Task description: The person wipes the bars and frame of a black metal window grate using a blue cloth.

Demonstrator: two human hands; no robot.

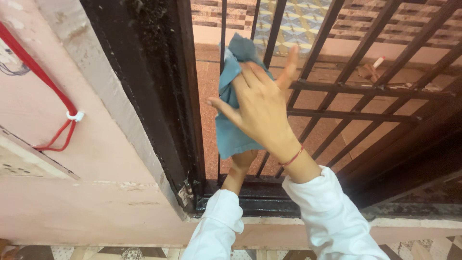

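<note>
The blue cloth (230, 130) hangs against the black metal grille (365, 89), draped over one upright bar just beside the dark door frame (159, 96). The right hand (262, 108) lies flat on it, fingers spread and nearly straight, pressing the cloth to the bar and not gripping it. The left hand (242, 161) reaches up behind the cloth; only its wrist and forearm show, so whether it is closed on the fabric cannot be told. Both arms wear white sleeves (332, 216), and a red thread (292, 157) circles the right wrist. To wipe such a bar well, it seems best to wrap the cloth round it and keep firm, even pressure along its length, minding the grimy corner by the frame. Left of the frame, a red cable (43, 79) is clipped to the pink wall (72, 202).
</note>
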